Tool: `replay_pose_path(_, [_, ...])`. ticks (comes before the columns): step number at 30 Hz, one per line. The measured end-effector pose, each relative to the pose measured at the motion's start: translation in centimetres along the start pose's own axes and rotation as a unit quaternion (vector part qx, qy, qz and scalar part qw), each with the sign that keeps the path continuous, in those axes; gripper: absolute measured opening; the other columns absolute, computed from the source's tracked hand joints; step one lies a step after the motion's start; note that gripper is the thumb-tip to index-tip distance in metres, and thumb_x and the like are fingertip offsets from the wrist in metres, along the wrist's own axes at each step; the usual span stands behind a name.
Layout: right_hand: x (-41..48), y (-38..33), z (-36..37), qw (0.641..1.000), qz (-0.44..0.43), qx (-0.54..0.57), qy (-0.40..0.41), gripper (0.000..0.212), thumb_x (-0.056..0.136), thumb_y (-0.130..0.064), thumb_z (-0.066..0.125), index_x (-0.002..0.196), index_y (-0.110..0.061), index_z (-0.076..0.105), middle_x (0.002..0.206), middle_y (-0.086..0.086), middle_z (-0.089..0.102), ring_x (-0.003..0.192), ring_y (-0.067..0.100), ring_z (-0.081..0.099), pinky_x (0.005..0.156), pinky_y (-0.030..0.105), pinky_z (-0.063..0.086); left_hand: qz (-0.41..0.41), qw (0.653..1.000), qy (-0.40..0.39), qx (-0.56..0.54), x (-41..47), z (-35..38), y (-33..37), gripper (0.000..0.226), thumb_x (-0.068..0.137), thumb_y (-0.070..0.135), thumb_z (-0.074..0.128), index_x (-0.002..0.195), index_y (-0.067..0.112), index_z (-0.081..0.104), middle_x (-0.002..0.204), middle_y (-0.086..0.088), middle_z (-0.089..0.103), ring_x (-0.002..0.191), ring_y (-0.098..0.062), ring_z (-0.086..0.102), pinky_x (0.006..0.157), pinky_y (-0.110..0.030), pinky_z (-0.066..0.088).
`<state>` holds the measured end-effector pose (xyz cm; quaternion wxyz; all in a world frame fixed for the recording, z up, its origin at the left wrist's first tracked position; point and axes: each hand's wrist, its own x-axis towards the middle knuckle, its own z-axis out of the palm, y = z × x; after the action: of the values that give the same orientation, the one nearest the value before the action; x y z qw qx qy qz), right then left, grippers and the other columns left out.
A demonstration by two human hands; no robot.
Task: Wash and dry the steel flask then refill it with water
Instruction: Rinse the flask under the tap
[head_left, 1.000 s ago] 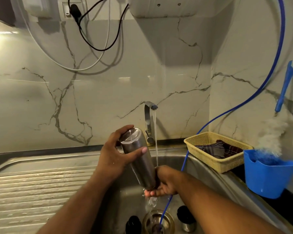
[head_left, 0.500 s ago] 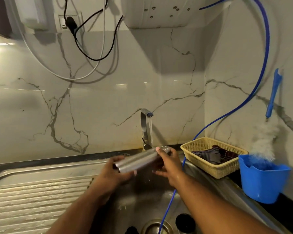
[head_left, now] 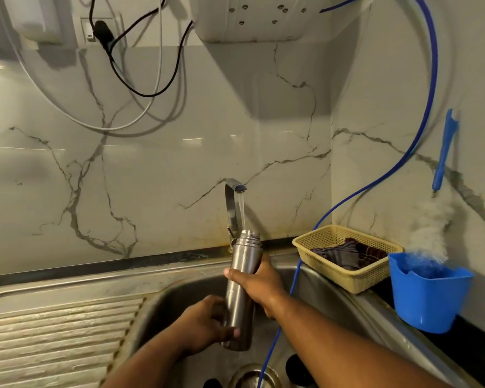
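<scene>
The steel flask (head_left: 240, 292) stands upright over the sink basin (head_left: 179, 301), its open threaded mouth right under the tap (head_left: 234, 191). Water runs from the tap into the mouth. My right hand (head_left: 259, 284) grips the flask's upper body, thumb across the front. My left hand (head_left: 207, 323) holds the flask near its base, fingers curled around it. A drop falls from the flask's bottom.
A ribbed steel draining board (head_left: 53, 337) lies to the left. At the right stand a yellow basket (head_left: 345, 264) with a dark cloth and a blue tub (head_left: 426, 292) holding a bottle brush (head_left: 443, 163). A blue hose (head_left: 286, 312) runs down into the drain (head_left: 249, 376). Dark caps lie near the drain.
The flask went from bottom-up under the stream, through lying sideways, to upright with its mouth under the tap. My right hand moved up to its upper body; my left dropped to the base.
</scene>
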<state>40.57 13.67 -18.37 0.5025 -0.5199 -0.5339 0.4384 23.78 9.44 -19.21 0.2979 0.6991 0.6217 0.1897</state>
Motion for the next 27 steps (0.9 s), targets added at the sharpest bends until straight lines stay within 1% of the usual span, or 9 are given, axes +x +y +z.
replay_pose_path(4, [-0.2, 0.1, 0.1, 0.999, -0.032, -0.042, -0.006, 0.077, 0.071, -0.038, 0.092, 0.134, -0.028, 0.048, 0.115, -0.005, 0.066, 0.095, 0.009, 0.066, 0.071, 0.022, 0.053, -0.007, 0.999, 0.026, 0.027, 0.1, -0.1, -0.5, 0.088, 0.072, 0.047, 0.088, 0.144, 0.023, 0.045, 0.121, 0.009, 0.067, 0.109, -0.006, 0.063, 0.096, -0.022, 0.052])
replay_pose_path(6, [-0.1, 0.4, 0.1, 0.997, -0.028, -0.065, -0.001, 0.077, 0.070, -0.041, 0.092, 0.133, -0.027, 0.051, 0.115, -0.005, 0.067, 0.096, 0.009, 0.066, 0.073, 0.021, 0.053, -0.006, 0.999, 0.043, 0.030, 0.0, -0.2, -0.6, 0.090, 0.072, 0.048, 0.087, 0.146, 0.021, 0.044, 0.124, 0.007, 0.066, 0.110, -0.006, 0.061, 0.095, -0.020, 0.049])
replay_pose_path(10, [-0.3, 0.6, -0.1, 0.984, -0.023, -0.174, 0.021, 0.075, 0.064, -0.054, 0.091, 0.126, -0.029, 0.056, 0.115, -0.007, 0.068, 0.100, 0.012, 0.066, 0.089, 0.032, 0.056, 0.006, 0.997, 0.071, 0.027, -0.2, -0.4, -0.6, 0.082, 0.078, 0.043, 0.084, 0.146, 0.020, 0.044, 0.124, 0.008, 0.063, 0.105, -0.004, 0.057, 0.088, -0.015, 0.042])
replay_pose_path(13, [-0.2, -0.3, -0.2, 0.979, -0.071, -0.180, 0.062, 0.068, 0.066, -0.061, 0.086, 0.119, -0.033, 0.054, 0.105, -0.011, 0.067, 0.092, 0.009, 0.066, 0.085, 0.031, 0.057, 0.003, 0.996, 0.087, 0.022, 0.0, -0.4, -0.7, 0.079, 0.079, 0.041, 0.084, 0.145, 0.021, 0.046, 0.121, 0.009, 0.063, 0.106, -0.005, 0.058, 0.087, -0.015, 0.043])
replay_pose_path(15, [-0.2, -0.3, -0.3, 0.982, -0.059, -0.168, 0.063, 0.068, 0.069, -0.059, 0.086, 0.121, -0.032, 0.053, 0.110, -0.006, 0.068, 0.091, 0.011, 0.066, 0.083, 0.031, 0.057, 0.003, 0.995, 0.093, 0.026, 0.0, -0.4, -0.8, 0.078, 0.079, 0.041, 0.084, 0.144, 0.022, 0.047, 0.123, 0.007, 0.064, 0.108, -0.006, 0.060, 0.090, -0.016, 0.045])
replay_pose_path(18, [-0.4, 0.4, -0.2, 0.974, -0.002, -0.226, 0.034, 0.071, 0.070, -0.052, 0.088, 0.128, -0.024, 0.056, 0.122, 0.000, 0.068, 0.106, 0.019, 0.067, 0.087, 0.032, 0.056, 0.003, 0.994, 0.099, 0.036, 0.0, -0.4, -0.9, 0.076, 0.080, 0.041, 0.083, 0.144, 0.023, 0.046, 0.127, 0.006, 0.064, 0.111, -0.006, 0.060, 0.093, -0.017, 0.047])
replay_pose_path(23, [0.1, -0.6, 0.1, 0.984, -0.047, -0.158, 0.074, 0.070, 0.072, -0.050, 0.087, 0.128, -0.027, 0.051, 0.114, -0.005, 0.068, 0.091, 0.013, 0.065, 0.084, 0.033, 0.058, 0.007, 0.995, 0.101, 0.024, 0.4, -0.6, -1.1, 0.068, 0.082, 0.036, 0.082, 0.141, 0.023, 0.051, 0.120, 0.007, 0.065, 0.106, -0.005, 0.062, 0.093, -0.018, 0.050])
replay_pose_path(25, [-0.4, 0.1, 0.3, 0.981, 0.004, -0.190, 0.034, 0.073, 0.070, -0.046, 0.090, 0.130, -0.026, 0.053, 0.121, -0.001, 0.068, 0.101, 0.018, 0.067, 0.088, 0.036, 0.058, 0.004, 0.995, 0.099, 0.025, 0.4, -0.5, -1.2, 0.066, 0.083, 0.033, 0.082, 0.141, 0.023, 0.051, 0.118, 0.007, 0.065, 0.104, -0.005, 0.062, 0.091, -0.017, 0.050])
replay_pose_path(27, [-0.7, 0.5, 0.5, 0.973, 0.022, -0.227, 0.019, 0.072, 0.070, -0.043, 0.091, 0.129, -0.023, 0.055, 0.124, 0.001, 0.067, 0.109, 0.020, 0.067, 0.092, 0.035, 0.057, 0.002, 0.994, 0.103, 0.025, 0.4, -0.5, -1.2, 0.065, 0.084, 0.029, 0.081, 0.141, 0.023, 0.050, 0.118, 0.007, 0.065, 0.103, -0.005, 0.062, 0.088, -0.017, 0.049])
